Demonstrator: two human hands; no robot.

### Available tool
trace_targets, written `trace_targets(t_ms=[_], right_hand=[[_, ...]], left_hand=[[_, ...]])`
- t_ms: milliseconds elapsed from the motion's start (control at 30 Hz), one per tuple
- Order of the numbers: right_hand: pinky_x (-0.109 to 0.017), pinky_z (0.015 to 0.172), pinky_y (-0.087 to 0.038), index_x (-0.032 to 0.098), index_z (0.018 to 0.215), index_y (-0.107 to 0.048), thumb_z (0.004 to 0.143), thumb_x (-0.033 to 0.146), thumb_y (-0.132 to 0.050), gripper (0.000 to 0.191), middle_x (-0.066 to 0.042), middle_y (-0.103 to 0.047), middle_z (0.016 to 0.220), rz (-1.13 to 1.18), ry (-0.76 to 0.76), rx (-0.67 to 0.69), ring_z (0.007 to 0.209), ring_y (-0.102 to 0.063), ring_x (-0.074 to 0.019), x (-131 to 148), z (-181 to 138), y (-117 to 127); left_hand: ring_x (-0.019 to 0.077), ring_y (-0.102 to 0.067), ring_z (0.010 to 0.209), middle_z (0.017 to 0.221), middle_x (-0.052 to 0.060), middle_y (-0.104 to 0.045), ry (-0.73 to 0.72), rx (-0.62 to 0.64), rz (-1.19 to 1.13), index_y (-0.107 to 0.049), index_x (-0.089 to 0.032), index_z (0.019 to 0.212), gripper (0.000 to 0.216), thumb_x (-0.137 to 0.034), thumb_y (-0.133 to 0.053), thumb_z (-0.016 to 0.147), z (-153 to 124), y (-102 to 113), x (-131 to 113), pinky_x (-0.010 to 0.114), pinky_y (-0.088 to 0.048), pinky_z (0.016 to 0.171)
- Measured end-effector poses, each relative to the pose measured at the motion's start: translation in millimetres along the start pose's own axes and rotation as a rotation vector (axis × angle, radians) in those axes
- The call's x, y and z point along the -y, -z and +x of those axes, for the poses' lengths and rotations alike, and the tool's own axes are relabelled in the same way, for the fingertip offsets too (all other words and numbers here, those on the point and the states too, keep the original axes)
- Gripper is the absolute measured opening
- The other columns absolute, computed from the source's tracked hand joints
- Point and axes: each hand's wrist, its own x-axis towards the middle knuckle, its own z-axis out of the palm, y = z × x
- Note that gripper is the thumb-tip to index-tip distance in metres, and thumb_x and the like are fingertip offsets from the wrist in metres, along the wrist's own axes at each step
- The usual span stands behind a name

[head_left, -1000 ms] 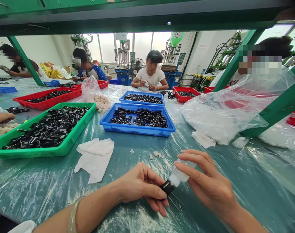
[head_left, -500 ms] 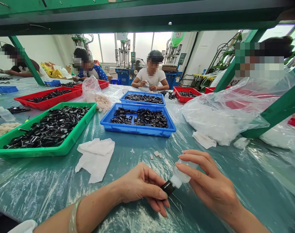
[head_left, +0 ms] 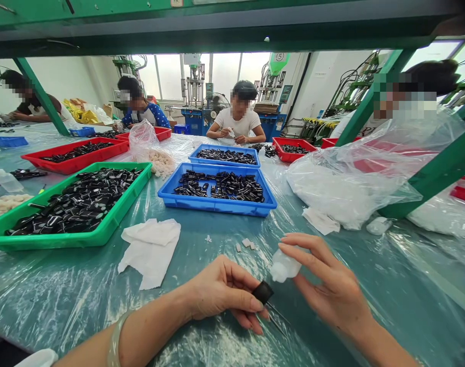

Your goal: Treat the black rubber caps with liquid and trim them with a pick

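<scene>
Between the thumb and fingers of my left hand (head_left: pixel 232 295) is a small black plastic part (head_left: pixel 263 292). The same hand also holds thin metal tweezers (head_left: pixel 278 321), whose prongs stick out below the part toward the lower right. My right hand (head_left: pixel 327 285) is closed around a translucent white squeeze bottle (head_left: pixel 288 266), tilted with its nozzle end down to the left. A small gap separates the bottle from the black part. Several small white pieces (head_left: pixel 245 244) lie on the table beyond my hands, and a crumpled white cloth (head_left: pixel 152 250) lies to the left.
A green tray (head_left: pixel 102 237) and a blue tray (head_left: pixel 217 205) hold many black parts. Behind are another blue tray (head_left: pixel 224 162) and red trays (head_left: pixel 75 163). Clear plastic bags (head_left: pixel 347 188) stand at right beside a green post (head_left: pixel 427 173). A green shelf (head_left: pixel 217 41) spans overhead. Several co-workers sit around.
The squeeze bottle has drawn back from the black part, which it was touching or nearly touching before. The black part has turned in my left fingers, showing a plainer, duller face.
</scene>
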Motion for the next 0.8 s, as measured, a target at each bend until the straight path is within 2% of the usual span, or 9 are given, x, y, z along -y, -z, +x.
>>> trace_targets(t_ms=[100,233,300,367,467,633,800], right_hand=[[-0.031,0.074,-0.051,0.024,0.109,-0.053,0.08,0.016,-0.053,0.03,-0.007,-0.06,0.103,0.02,-0.225,-0.03,0.091,-0.06,-0.0197,-3.6,-3.5,-6.3],[-0.032,0.068,-0.051,0.02,0.095,-0.057,0.075,0.033,-0.06,0.024,-0.005,-0.066,0.086,0.123,-0.581,-0.021,0.077,-0.063,-0.0208,-11.5,-5.2,-14.4],[-0.032,0.067,-0.051,0.019,0.089,-0.057,0.072,0.037,-0.061,0.025,-0.004,-0.067,0.079,0.229,-0.744,-0.005,0.073,-0.064,-0.0211,-15.3,-4.4,-17.1],[-0.033,0.066,-0.051,0.019,0.085,-0.057,0.069,0.038,-0.064,0.026,-0.004,-0.067,0.077,0.309,-0.843,-0.005,0.071,-0.064,-0.0221,-19.0,-3.6,-18.9],[-0.033,0.062,-0.051,0.019,0.082,-0.056,0.066,0.038,-0.065,0.027,-0.005,-0.068,0.076,0.341,-0.901,-0.013,0.069,-0.065,-0.0235,-24.8,-4.6,-21.1],[-0.036,0.068,-0.051,0.018,0.086,-0.055,0.065,0.038,-0.066,0.031,-0.006,-0.068,0.079,0.376,-0.931,-0.014,0.075,-0.066,-0.0246,-33.7,-11.2,-26.0],[-0.036,0.066,-0.052,0.017,0.086,-0.055,0.063,0.039,-0.068,0.034,-0.006,-0.068,0.078,0.414,-0.941,-0.016,0.072,-0.065,-0.0236,-35.2,-12.9,-29.4]], left_hand=[[0.0123,-0.065,0.058,0.075,0.008,-0.068,-0.026,-0.079,0.012,-0.07,-0.009,0.077,0.02,-0.02,-0.071,0.06,-0.1,-1.4,-1.4,0.015,-0.048,0.051],[0.0138,-0.066,0.062,0.077,0.008,-0.069,-0.057,-0.119,0.025,-0.071,-0.01,0.077,0.019,-0.02,-0.071,0.061,0.2,-2.5,-1.7,0.016,-0.048,0.053],[0.0146,-0.066,0.063,0.076,0.008,-0.069,-0.073,-0.127,0.025,-0.071,-0.01,0.076,0.019,-0.021,-0.071,0.061,0.5,-2.5,-1.4,0.017,-0.049,0.054],[0.0156,-0.066,0.063,0.077,0.009,-0.069,-0.095,-0.153,0.025,-0.07,-0.01,0.077,0.021,-0.023,-0.072,0.06,0.6,-2.1,-1.5,0.018,-0.049,0.054],[0.0165,-0.066,0.065,0.081,0.011,-0.069,-0.134,-0.225,0.036,-0.07,-0.009,0.08,0.024,-0.025,-0.072,0.062,0.4,-1.0,-2.9,0.019,-0.05,0.056],[0.0167,-0.067,0.066,0.08,0.012,-0.069,-0.187,-0.363,0.004,-0.07,-0.008,0.079,0.027,-0.028,-0.073,0.061,-0.1,1.7,-7.6,0.019,-0.05,0.058],[0.0152,-0.066,0.064,0.081,0.013,-0.069,-0.208,-0.417,-0.07,-0.07,-0.006,0.079,0.029,-0.026,-0.076,0.059,-0.7,3.5,-12.0,0.018,-0.051,0.058]])
